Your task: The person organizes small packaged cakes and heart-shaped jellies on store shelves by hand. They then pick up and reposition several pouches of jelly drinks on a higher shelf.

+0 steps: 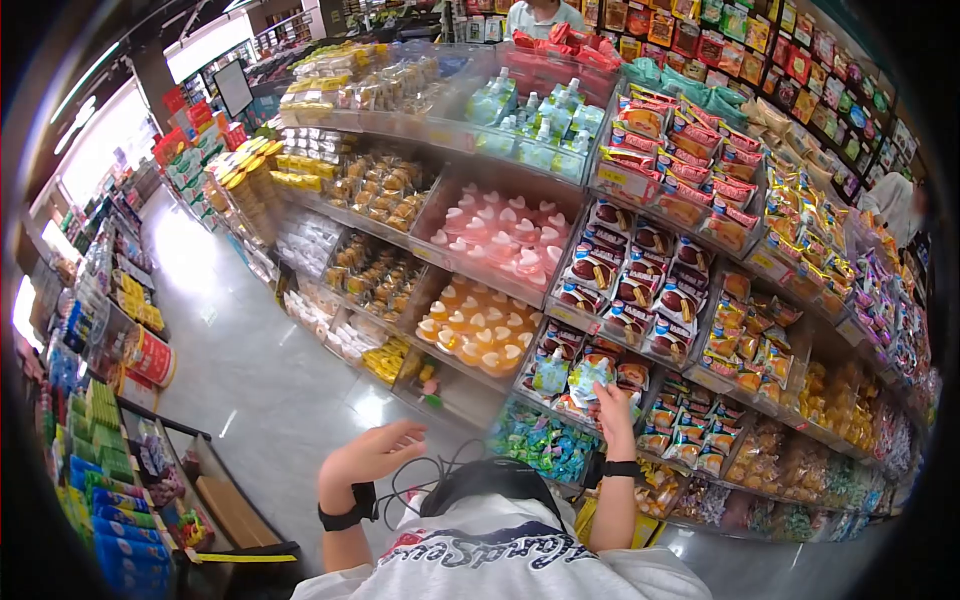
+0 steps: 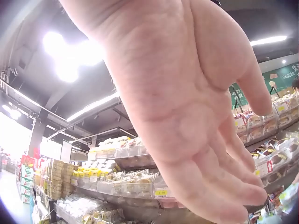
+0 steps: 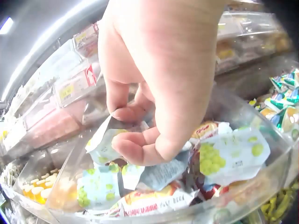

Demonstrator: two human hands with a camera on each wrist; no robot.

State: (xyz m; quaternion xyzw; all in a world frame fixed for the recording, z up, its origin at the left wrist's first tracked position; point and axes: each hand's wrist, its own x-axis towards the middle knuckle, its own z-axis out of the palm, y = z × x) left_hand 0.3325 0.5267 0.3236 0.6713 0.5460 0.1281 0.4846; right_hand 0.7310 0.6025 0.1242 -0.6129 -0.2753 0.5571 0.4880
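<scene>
My right hand point(image 1: 612, 408) reaches into a low clear bin. Thumb and fingers pinch the edge of a pale blue pouch point(image 3: 103, 145) printed with green grapes. Two more grape-print pouches lie in the bin: one is nearer its front wall point(image 3: 99, 189), and a larger-looking pouch point(image 3: 233, 156) lies to the right in the right wrist view. Under them are red-and-white snack packets point(image 3: 156, 201). My left hand point(image 1: 375, 455) is held up in front of the shelves with fingers extended and nothing in it; its bare palm point(image 2: 163, 84) fills much of the left wrist view.
Bins of orange jelly cups point(image 1: 478, 325) and pink jelly cups point(image 1: 503, 232) stand left of the right hand. Similar spouted pouches point(image 1: 545, 115) fill a top bin. Blue-green wrapped candies point(image 1: 540, 440) lie below. A black cable point(image 1: 400, 485) hangs by the left wrist. People stand behind the shelves.
</scene>
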